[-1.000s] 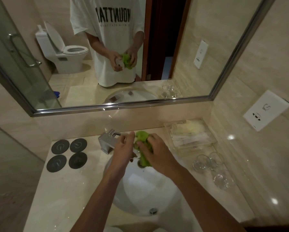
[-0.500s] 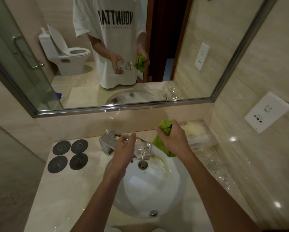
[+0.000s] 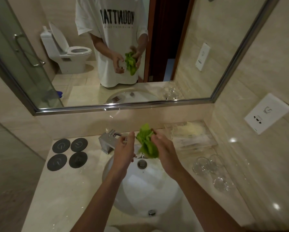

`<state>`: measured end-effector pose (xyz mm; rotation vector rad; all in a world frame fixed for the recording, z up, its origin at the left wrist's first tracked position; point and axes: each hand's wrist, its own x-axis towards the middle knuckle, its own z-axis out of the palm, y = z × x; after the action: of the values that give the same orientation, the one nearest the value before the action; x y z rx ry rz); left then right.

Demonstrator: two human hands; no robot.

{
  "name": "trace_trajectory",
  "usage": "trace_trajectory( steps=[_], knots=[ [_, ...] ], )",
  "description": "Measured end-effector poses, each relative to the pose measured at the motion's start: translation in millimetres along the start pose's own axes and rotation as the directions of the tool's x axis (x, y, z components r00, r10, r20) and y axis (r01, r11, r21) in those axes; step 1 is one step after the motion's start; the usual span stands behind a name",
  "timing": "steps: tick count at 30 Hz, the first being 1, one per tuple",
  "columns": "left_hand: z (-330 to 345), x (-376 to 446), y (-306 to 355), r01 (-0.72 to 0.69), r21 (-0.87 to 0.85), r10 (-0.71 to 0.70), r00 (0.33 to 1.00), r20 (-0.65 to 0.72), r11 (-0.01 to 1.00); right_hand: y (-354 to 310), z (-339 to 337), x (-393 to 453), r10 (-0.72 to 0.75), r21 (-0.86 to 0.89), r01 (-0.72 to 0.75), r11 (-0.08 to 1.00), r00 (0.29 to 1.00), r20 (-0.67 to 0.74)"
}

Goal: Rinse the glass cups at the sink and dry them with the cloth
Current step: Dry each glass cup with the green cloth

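Observation:
Over the white sink (image 3: 140,195), my left hand (image 3: 123,153) grips a clear glass cup that its fingers mostly hide. The cup's reflection (image 3: 121,66) shows in the mirror. My right hand (image 3: 163,148) holds a crumpled green cloth (image 3: 147,144), which hangs right beside the left hand and the cup. Three more glass cups stand on the counter to the right: two close together (image 3: 205,164) and one nearer to me (image 3: 222,183).
A chrome faucet (image 3: 108,139) stands behind the basin on the left. Several dark round coasters (image 3: 68,153) lie on the left counter. A clear tray of packets (image 3: 190,134) sits at the back right. A wall socket (image 3: 267,113) is on the right wall.
My right hand had pulled the cloth away to the right, leaving the glass bare in my left hand. It has now brought the cloth back against the glass.

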<state>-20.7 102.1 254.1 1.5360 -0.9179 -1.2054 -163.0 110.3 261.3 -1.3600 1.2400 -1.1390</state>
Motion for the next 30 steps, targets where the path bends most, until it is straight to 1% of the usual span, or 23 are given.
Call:
trace_trajectory(
  steps=[2,4,6,7,9,10,14,17,18,19,21,22,23,24,25,27,28,30],
  knots=[
    [0,0,2,-0.026,0.019,0.026,1.000,-0.001,0.999,-5,-5,-3,0.022,-0.005,-0.021,1.000,1.000,0.020],
    [1,-1,4,-0.055,0.034,0.055,0.998,0.006,0.998,-6,-11,-2,-0.002,-0.048,0.003,0.999,1.000,0.013],
    [0,-3,7,-0.079,0.052,0.078,0.997,0.028,0.995,-3,-17,-1,-0.021,-0.068,0.025,0.997,0.998,0.055],
    [0,-4,7,-0.095,0.065,0.093,0.995,0.041,0.993,-2,-20,1,-0.036,-0.114,0.045,0.993,0.996,0.083],
    [0,-6,9,-0.135,0.089,0.130,0.989,0.068,0.987,0,-23,4,-0.064,-0.288,0.098,0.953,0.990,0.125],
    [1,-7,10,-0.150,0.090,0.143,0.987,0.078,0.985,1,-24,4,-0.075,-0.337,0.121,0.934,0.986,0.146],
    [3,-7,13,-0.185,0.060,0.177,0.978,0.114,0.981,0,-19,3,-0.101,-0.294,0.152,0.944,0.978,0.182],
    [2,-5,16,-0.215,0.040,0.208,0.971,0.120,0.976,2,-13,0,-0.178,-0.355,0.234,0.905,0.967,0.184],
    [3,-5,16,-0.212,0.032,0.207,0.972,0.113,0.977,5,-11,-1,-0.219,-0.418,0.278,0.865,0.958,0.183],
    [4,-6,17,-0.197,0.024,0.194,0.976,0.096,0.980,9,-8,-2,-0.284,-0.504,0.335,0.796,0.942,0.176],
    [7,-8,19,-0.121,-0.010,0.121,0.991,0.061,0.993,18,-1,-4,-0.471,-0.692,0.440,0.573,0.867,0.162],
    [8,-9,21,-0.084,-0.024,0.085,0.995,0.057,0.996,21,3,-4,-0.535,-0.744,0.456,0.488,0.830,0.159],
    [8,-9,21,-0.068,-0.023,0.070,0.996,0.059,0.997,24,6,-5,-0.565,-0.764,0.458,0.456,0.812,0.149],
    [8,-9,22,-0.070,-0.014,0.071,0.996,0.061,0.997,25,8,-5,-0.559,-0.754,0.449,0.479,0.818,0.133],
    [7,-9,22,-0.080,-0.005,0.080,0.995,0.061,0.997,23,9,-5,-0.522,-0.716,0.430,0.550,0.846,0.107],
    [5,-8,20,-0.115,0.021,0.114,0.992,0.060,0.993,15,8,-3,-0.374,-0.585,0.341,0.736,0.925,0.069],
    [4,-7,19,-0.126,0.034,0.124,0.990,0.064,0.991,9,6,-1,-0.296,-0.517,0.290,0.805,0.952,0.073],
    [3,-5,18,-0.115,0.030,0.113,0.991,0.078,0.993,-2,1,5,-0.183,-0.420,0.221,0.880,0.975,0.128]
  ],
)
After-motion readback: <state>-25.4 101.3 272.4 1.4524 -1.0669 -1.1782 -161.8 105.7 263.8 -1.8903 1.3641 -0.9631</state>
